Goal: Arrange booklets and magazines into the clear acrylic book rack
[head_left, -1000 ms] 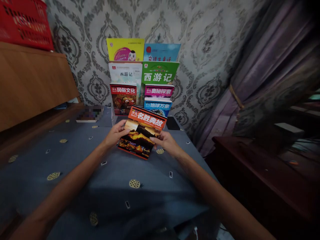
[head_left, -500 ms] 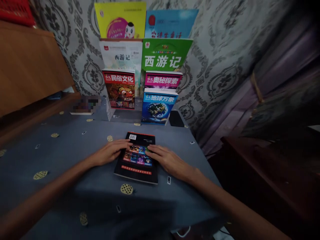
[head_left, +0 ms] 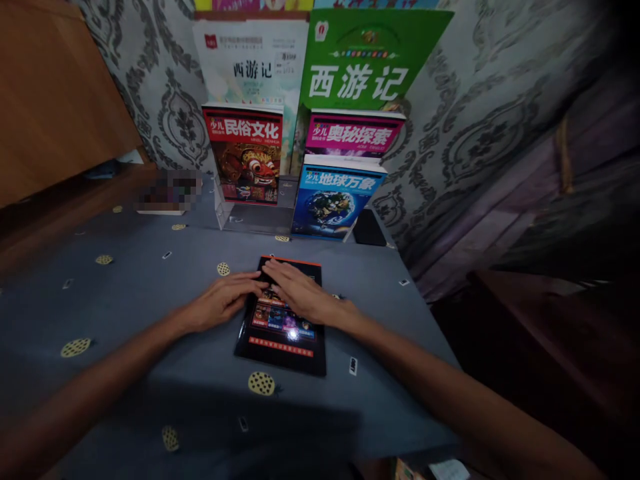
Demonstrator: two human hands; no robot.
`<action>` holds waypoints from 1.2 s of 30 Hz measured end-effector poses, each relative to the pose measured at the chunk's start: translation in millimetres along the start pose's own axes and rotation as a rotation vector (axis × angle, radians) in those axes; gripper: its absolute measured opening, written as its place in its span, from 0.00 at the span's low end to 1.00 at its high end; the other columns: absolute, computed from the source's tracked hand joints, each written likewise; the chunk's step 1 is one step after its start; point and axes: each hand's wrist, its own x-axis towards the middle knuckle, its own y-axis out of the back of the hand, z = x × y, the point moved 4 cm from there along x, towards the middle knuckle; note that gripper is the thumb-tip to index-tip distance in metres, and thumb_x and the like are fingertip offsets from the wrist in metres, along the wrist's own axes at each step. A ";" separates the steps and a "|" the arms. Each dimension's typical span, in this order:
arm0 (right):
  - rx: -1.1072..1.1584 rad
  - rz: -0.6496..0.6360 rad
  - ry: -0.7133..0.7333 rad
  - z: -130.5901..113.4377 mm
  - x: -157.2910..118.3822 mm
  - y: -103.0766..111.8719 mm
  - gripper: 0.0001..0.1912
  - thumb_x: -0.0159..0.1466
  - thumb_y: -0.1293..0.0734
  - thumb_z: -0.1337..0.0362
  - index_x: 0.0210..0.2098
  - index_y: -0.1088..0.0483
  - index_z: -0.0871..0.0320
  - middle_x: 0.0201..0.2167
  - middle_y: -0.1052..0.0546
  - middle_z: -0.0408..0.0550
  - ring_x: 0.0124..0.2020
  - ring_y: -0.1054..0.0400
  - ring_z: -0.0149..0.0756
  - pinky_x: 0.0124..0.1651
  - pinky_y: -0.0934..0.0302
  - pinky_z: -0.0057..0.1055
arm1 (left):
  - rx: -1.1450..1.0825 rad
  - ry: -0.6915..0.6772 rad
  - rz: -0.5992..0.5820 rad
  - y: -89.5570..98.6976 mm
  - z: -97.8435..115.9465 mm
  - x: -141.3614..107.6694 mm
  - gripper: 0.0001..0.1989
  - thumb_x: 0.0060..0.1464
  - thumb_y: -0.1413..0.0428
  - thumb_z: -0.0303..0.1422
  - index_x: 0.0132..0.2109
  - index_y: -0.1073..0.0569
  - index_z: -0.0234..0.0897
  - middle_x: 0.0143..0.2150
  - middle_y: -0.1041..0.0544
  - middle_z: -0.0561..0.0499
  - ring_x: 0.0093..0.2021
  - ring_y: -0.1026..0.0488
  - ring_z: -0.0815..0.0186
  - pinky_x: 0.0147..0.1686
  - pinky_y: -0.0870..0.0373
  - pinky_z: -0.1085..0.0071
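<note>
**Black-covered book lying under two flat hands, mid-tabletop**

Far left: wooden cabinet, beyond the tabletop's left edge. Pixel-blurred object, unreadable, near the far left corner of the blue-grey tablecloth. Left hand: open, palm down, fingers on the book's left side. Book: flat, towards the near edge, orange-red top edge, a block of small coloured pictures showing. Right hand: open, fingers spread across the book's upper part, close beside the left fingertips. Neither hand was clamped; the flat palms seemed to steady the book rather than grip it. Far edge, centre: clear acrylic display stand holding books upright and leaning back, seemingly to face their covers outward. Blue-covered book partly hid pink-titled book; red-covered book stood to its left. Far right: dark slab, identity unclear, against patterned wallpaper.
</note>
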 end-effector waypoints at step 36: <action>0.026 -0.011 0.010 -73.4 -132.1 2.5 0.26 0.74 0.45 0.69 0.70 0.42 0.54 0.69 0.35 0.50 0.72 0.47 0.38 0.74 0.51 0.51 | 0.211 0.049 -0.134 -16.0 16.8 -7.4 0.38 0.60 0.48 0.59 0.69 0.38 0.44 0.73 0.39 0.41 0.74 0.48 0.47 0.69 0.50 0.44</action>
